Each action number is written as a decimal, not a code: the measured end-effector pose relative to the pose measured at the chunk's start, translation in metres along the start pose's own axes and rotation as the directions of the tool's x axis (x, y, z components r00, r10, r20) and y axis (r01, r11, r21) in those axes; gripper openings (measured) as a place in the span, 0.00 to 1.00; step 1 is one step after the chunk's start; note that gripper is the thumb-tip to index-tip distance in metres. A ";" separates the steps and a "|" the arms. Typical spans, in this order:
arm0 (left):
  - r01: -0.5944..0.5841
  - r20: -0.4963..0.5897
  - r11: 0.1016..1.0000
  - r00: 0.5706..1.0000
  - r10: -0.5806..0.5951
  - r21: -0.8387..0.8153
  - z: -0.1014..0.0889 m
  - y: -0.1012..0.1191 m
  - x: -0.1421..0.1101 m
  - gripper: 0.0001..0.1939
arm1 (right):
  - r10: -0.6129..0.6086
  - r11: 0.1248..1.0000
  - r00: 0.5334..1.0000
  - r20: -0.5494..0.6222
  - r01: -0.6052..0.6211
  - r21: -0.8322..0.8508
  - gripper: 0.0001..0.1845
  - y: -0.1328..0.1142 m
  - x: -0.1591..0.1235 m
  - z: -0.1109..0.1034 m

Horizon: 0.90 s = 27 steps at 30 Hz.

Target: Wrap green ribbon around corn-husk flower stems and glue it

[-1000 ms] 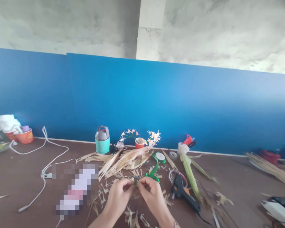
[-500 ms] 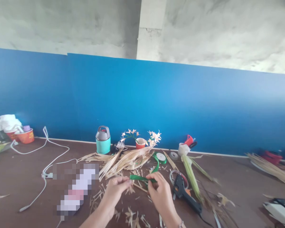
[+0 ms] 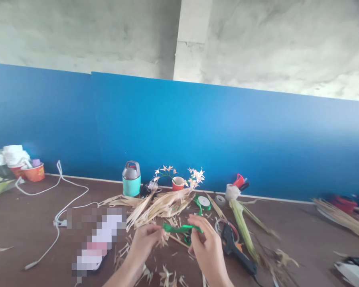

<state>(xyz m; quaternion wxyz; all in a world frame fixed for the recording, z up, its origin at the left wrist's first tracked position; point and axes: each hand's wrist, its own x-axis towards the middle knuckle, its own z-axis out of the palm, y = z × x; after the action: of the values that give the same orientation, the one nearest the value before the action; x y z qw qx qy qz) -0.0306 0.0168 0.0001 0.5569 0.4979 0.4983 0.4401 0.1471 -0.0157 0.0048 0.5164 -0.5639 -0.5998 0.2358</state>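
A green ribbon [image 3: 177, 228] stretches between my two hands above the table. My left hand [image 3: 146, 243] pinches its left end between thumb and fingertips. My right hand [image 3: 208, 247] has its fingers closed around the ribbon's other part, thumb below. Behind the right fingers, more ribbon leads back to a green ribbon spool [image 3: 204, 202] with a white centre. Under the hands lies a thin pale stick [image 3: 177, 240] among scraps of dried husk [image 3: 166, 275]. To the right of my right hand rests a black glue gun [image 3: 236, 249].
Dried corn husks [image 3: 163, 205] lie behind the hands. Farther back stand a teal flask [image 3: 131, 184] and a red cup [image 3: 178, 184] beside husk flowers [image 3: 196, 175]. White cables [image 3: 58, 199] and a blurred-out object [image 3: 100, 239] are at left, a green stalk [image 3: 243, 231] at right.
The right hand has turned and its fingers have shifted along the ribbon, which now looks more crumpled and twisted. My left hand still pinches the end. The view has tilted slightly.
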 end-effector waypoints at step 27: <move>-0.150 -0.069 0.982 0.985 0.158 0.113 0.005 -0.025 0.004 0.11 | 0.272 0.938 0.892 0.361 -0.329 0.106 0.05 0.012 0.029 0.057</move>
<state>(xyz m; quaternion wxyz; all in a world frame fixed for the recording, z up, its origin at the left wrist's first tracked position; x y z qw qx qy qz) -0.0249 0.0175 -0.0249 0.4736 0.5469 0.5025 0.4735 0.1063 0.0314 -0.0155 0.4068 -0.5560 -0.5637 0.4556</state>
